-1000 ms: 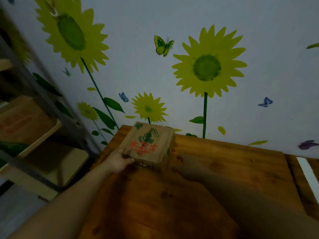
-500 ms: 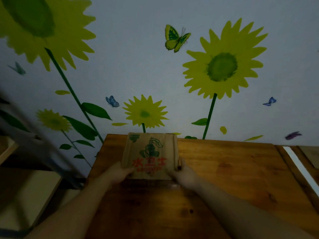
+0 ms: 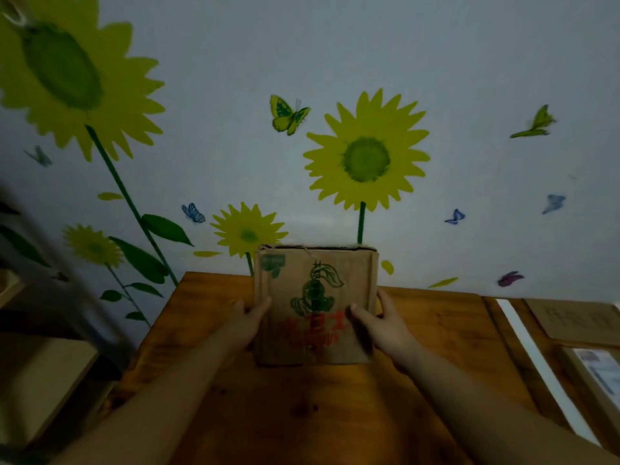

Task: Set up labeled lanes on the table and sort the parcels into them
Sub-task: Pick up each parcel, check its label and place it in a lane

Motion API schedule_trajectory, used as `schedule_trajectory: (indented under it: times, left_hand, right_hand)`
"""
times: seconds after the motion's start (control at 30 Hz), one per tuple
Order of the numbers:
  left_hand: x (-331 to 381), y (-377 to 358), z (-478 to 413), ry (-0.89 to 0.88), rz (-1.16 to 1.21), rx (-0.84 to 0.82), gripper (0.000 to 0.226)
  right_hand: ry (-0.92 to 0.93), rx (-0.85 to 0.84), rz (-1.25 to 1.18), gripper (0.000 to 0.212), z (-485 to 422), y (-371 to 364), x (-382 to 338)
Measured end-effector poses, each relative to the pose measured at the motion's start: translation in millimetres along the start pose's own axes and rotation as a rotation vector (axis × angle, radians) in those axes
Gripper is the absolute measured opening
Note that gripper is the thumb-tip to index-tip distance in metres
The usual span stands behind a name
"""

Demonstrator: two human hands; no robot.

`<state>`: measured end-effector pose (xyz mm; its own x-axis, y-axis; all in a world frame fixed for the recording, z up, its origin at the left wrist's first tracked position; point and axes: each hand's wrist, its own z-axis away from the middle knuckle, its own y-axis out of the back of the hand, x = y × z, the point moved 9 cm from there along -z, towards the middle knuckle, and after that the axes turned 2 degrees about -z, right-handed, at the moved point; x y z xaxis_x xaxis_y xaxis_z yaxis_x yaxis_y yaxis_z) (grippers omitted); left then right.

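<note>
Parcel (image 3: 315,307) tilted up, printed face toward camera

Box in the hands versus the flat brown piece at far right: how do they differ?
The box stands upright, gripped by the left hand and right hand; the flat piece lies untouched. The box bears a green figure and red lettering; the flat piece shows only faint, blurred marks. Both look like brown cardboard.

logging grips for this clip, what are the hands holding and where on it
A cardboard box, held from both sides: the left hand grips its left edge, the right hand its right edge.
</note>
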<state>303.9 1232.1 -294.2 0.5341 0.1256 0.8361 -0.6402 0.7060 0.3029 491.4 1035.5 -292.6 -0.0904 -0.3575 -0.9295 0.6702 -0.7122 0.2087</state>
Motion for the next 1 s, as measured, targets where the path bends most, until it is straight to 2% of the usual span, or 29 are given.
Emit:
schedule_trajectory:
  times: [0.07,0.13,0.27,0.33,0.4,0.43,0.5,0.57,0.63,0.67,0.73,0.83,0.87,1.0]
  left_hand:
    - [14.0,-19.6,16.0,-0.021,0.054,0.032,0.067]
    - [29.2,-48.3,38.7,-0.040,0.050,0.008,0.056]
    - [45.3,-91.6,77.5,-0.043,0.162,-0.014,0.068]
    - [48.1,-101.7,90.5,-0.042,0.159,-0.012,0.071]
    - [51.4,-108.8,104.8,-0.066,0.101,-0.018,0.056]
    - [54.2,-111.9,112.9,-0.081,0.094,-0.027,0.046]
    - [61.1,-116.1,124.7,-0.111,0.113,-0.049,0.029]
    - [72.3,-116.6,137.0,-0.155,0.176,-0.063,0.022]
    - [83.1,-116.2,146.9,-0.199,0.251,-0.060,0.006]
    - [87.3,-115.2,151.3,-0.217,0.286,-0.052,0.005]
    - [95.0,-110.7,160.3,-0.275,0.273,-0.007,0.009]
    - [101.5,-108.0,170.7,-0.372,0.284,0.001,0.063]
    - [100.5,-107.8,175.3,-0.392,0.282,-0.007,0.069]
    - [94.7,-107.3,203.4,-0.459,0.222,-0.058,0.057]
  right_hand:
    - [0.031,0.015,-0.022,0.062,10.6,29.8,-8.4]
    - [0.061,0.042,-0.032,0.065,22.0,61.1,-14.9]
    - [0.096,-0.006,-0.077,0.047,47.8,106.5,-21.7]
    - [0.070,0.023,-0.083,0.052,58.7,128.4,-21.4]
    - [0.050,0.042,-0.083,0.070,70.6,145.9,-21.9]
    - [0.052,0.047,-0.080,0.072,77.1,153.3,-23.1]
    - [0.064,0.052,-0.073,0.057,93.6,166.3,-27.4]
    - [0.092,0.028,-0.096,0.040,109.9,174.8,-30.2]
    - [0.134,-0.010,-0.131,0.042,125.3,179.7,-32.7]
    - [0.154,-0.019,-0.131,0.046,132.7,180.5,-33.1]
    - [0.195,-0.006,-0.121,0.047,149.9,181.2,-35.8]
    - [0.254,0.101,-0.114,0.036,176.5,187.7,-47.3]
    - [0.274,0.141,-0.102,0.034,183.7,189.9,-50.7]
    - [0.311,0.193,-0.138,0.046,211.2,184.0,-55.6]
